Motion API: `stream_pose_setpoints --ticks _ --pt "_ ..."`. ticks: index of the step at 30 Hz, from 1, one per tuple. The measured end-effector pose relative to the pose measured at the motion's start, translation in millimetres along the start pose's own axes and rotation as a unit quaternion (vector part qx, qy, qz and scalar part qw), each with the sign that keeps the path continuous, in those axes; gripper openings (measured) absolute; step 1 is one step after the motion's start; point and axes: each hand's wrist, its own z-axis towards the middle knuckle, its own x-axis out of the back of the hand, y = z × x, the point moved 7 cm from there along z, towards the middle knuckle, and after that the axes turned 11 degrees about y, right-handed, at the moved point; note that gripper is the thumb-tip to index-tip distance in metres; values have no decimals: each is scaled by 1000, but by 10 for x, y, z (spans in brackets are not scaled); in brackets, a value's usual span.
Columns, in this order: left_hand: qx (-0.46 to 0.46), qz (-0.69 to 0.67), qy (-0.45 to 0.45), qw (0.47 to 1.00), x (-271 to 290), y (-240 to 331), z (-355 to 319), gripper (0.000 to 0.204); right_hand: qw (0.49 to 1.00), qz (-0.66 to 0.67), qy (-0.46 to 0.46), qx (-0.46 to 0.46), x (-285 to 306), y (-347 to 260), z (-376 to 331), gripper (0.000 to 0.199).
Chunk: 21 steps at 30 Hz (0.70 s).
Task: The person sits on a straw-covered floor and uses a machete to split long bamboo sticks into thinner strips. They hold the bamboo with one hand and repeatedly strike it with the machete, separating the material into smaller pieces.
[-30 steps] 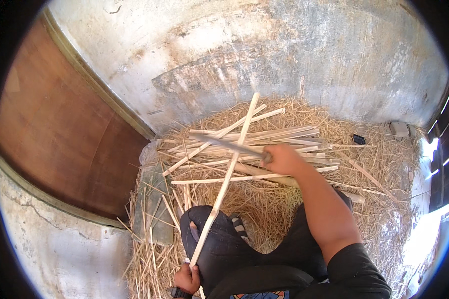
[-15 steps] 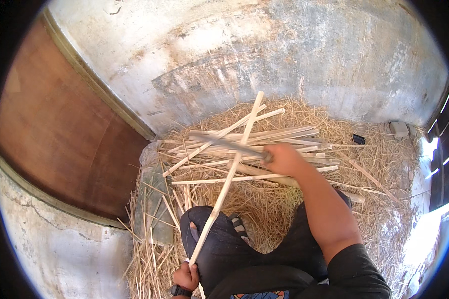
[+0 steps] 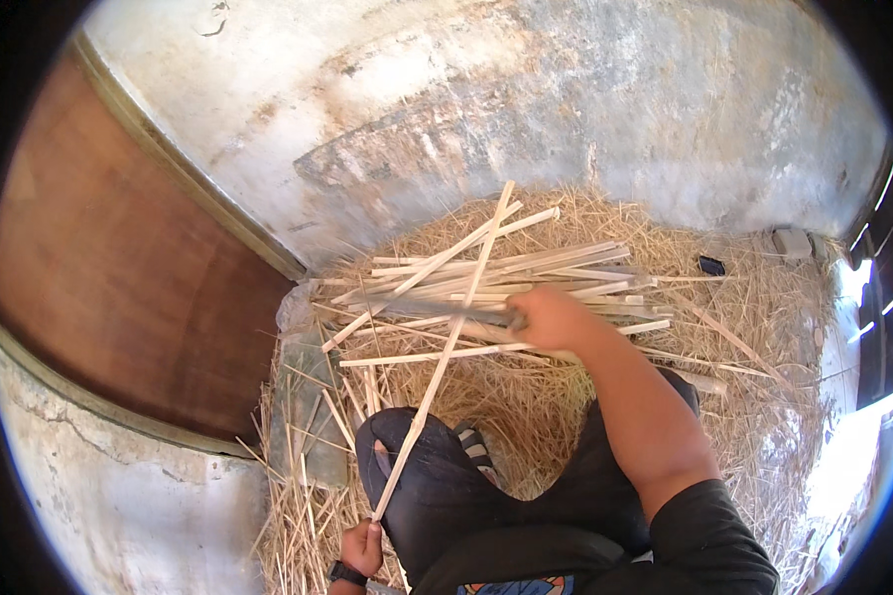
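My left hand (image 3: 362,547), low by my left knee, is closed round the near end of a long pale bamboo strip (image 3: 437,382). The strip slants away over my knee, its far end above a loose pile of similar strips (image 3: 556,266) on the straw. In my closed right hand (image 3: 548,315) is the handle of a long-bladed knife (image 3: 422,306). Its blade points left and crosses the strip about midway; motion smears it. I cannot tell whether blade and strip touch.
Straw (image 3: 754,307) and bamboo shavings (image 3: 303,496) cover the ground. A stained wall (image 3: 566,99) rises behind the pile, with a brown door panel (image 3: 119,248) at left. A small black object (image 3: 711,266) and a grey block (image 3: 792,243) lie at far right.
My right hand and the knife have moved slightly left and down, the blade now lying flatter across the view. The held strip looks narrower; its far end sits a little further left.
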Motion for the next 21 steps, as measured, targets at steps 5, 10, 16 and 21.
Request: stream_pose_setpoints --ticks 5,10,16,21 --pt "9 -2 -9 1000 82 105 -8 44 984 -105 -127 71 -34 -451 -174 31" --pt "-7 49 9 999 113 304 49 43 985 56 71 -147 271 644 96 30" --pt "20 -18 -7 1000 -2 64 17 44 998 4 -44 45 -194 -13 -65 33" --pt "26 -17 -9 999 31 179 9 49 988 -31 -121 88 -184 -414 -163 36"
